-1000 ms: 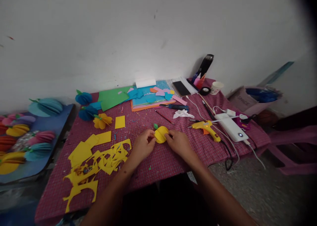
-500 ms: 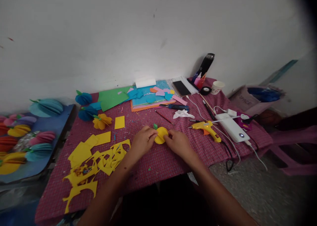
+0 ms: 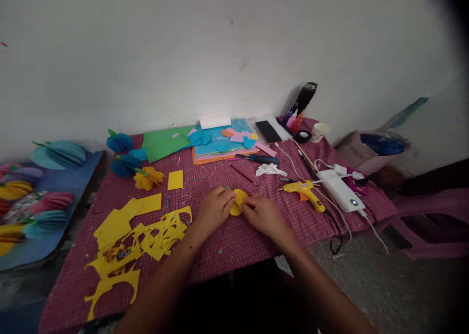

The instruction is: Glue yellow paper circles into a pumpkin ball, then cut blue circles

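A: Quick check, nearest stuff first: what lay low on the L?
B: Yellow paper offcuts w/ curved cut edges (image 3: 157, 246), loose on a dark red checked tablecloth (image 3: 234, 246).
A: & the hands?
B: L hand (image 3: 215, 208) had thumb & fingers together, pinched on the L edge of a round yellow paper piece (image 3: 238, 203). R hand (image 3: 264, 216) was clamped on the R edge, also thumb & fingers.
A: So where was the piece, exactly?
B: Btwn both hands, near mid-table. Couldn't tell if it touched the cloth. A small green paper bit (image 3: 227, 188) peeked out just behind the L fingers.
A: R of the hands?
B: A yellow plastic glue gun w/ orange trigger (image 3: 308, 193) lay on its side; farther R was a white rectangular power bank (image 3: 339, 190).
A: Then, going back?
B: On the L sat a flat yellow paper square (image 3: 175, 180) & a rounded yellow paper ornament (image 3: 148, 178). Mid: a slim dark red pencil (image 3: 243, 173) lay diagonally, w/ crumpled white tissue (image 3: 270, 170) near it & a dark blue cutter (image 3: 258, 158) beyond.
A: Far edge?
B: A green paper sheet (image 3: 164, 143), a black rectangular phone (image 3: 267, 131), a white paper cup (image 3: 320, 133) & a black cylindrical flask (image 3: 305, 98) stood or lay toward the pale wall (image 3: 183, 55).
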Demonstrator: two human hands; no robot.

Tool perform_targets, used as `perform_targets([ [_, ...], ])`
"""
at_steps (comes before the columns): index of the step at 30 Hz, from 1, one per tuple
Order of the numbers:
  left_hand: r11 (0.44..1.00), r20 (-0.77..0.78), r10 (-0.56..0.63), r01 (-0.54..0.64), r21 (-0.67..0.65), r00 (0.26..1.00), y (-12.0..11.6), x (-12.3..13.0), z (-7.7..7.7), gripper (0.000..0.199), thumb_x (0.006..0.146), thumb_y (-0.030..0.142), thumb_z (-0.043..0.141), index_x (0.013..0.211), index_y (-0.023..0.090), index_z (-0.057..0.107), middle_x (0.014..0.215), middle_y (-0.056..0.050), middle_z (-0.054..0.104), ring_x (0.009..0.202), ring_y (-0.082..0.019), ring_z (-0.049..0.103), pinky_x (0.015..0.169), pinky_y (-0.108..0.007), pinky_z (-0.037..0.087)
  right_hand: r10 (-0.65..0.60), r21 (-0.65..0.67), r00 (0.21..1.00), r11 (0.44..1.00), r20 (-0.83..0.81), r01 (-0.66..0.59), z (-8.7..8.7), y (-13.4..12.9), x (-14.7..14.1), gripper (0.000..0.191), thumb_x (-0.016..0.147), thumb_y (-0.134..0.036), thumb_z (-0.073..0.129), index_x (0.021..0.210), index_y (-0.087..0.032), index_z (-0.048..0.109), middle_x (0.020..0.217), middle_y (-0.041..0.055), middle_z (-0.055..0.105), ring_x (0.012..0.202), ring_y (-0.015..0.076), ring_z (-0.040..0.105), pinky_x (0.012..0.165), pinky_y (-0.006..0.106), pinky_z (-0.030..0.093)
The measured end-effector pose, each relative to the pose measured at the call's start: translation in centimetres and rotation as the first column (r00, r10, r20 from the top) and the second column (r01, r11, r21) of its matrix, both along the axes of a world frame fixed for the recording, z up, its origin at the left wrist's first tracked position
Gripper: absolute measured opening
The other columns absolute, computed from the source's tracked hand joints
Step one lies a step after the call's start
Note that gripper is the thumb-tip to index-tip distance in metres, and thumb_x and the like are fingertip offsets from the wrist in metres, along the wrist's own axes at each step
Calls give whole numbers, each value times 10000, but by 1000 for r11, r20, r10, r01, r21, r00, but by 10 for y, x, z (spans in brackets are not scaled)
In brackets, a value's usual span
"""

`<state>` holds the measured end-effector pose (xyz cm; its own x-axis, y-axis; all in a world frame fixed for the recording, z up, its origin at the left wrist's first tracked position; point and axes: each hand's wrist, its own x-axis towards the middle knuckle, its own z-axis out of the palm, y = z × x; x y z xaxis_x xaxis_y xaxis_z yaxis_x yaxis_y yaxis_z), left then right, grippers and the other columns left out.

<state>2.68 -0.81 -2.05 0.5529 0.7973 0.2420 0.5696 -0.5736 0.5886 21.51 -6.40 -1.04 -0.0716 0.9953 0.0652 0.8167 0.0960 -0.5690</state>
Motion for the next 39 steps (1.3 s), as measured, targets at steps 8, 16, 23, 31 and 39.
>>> perform_targets([
  [8, 984, 42, 83, -75, -161, 996, -9, -5, -2, 63, 885, 196, 569, 922, 223, 612, 902, -21, 680, 831, -187, 628, 755, -308, 459, -165, 1, 970, 986, -177, 168, -15, 6, -4, 247, 892, -288, 586, 691, -186, 685, 706, 17, 680, 676, 154, 604, 630, 253, 398],
  [16, 940, 113, 203, -161, -302, 973, -6, -10, -2, 234, 828, 241, 655, 1057, 237, 606, 848, 8, 674, 772, -166, 625, 702, -285, 462, -204, -37, 973, 979, -105, 201, -12, 6, -7, 266, 912, -332, 543, 714, -180, 634, 689, 16, 663, 613, 145, 568, 568, 258, 322],
  [23, 928, 191, 240, -168, -332, 952, -5, -9, -5, 200, 845, 235, 613, 1044, 221, 612, 851, 2, 675, 773, -151, 630, 697, -265, 468, -194, -68, 981, 979, -28, 192, -13, 7, -8, 304, 936, -347, 506, 716, -174, 624, 698, 30, 672, 613, 144, 571, 556, 260, 281],
  [31, 935, 128, 194, -144, -323, 972, -6, -9, -3, 267, 801, 150, 585, 1053, 230, 620, 856, 7, 687, 726, -137, 613, 653, -249, 437, -178, -108, 959, 973, 220, 205, -5, 12, -14, 285, 934, -313, 484, 820, -162, 697, 823, 94, 745, 688, 177, 620, 587, 284, 273],
  [39, 890, 333, 293, -128, -437, 896, -2, -3, -12, 230, 811, 141, 559, 1018, 210, 632, 799, 13, 662, 700, -132, 617, 647, -244, 462, -126, -197, 990, 971, 68, 137, -2, 13, -12, 289, 937, -288, 476, 838, -154, 712, 837, 78, 748, 707, 169, 630, 590, 253, 327],
])
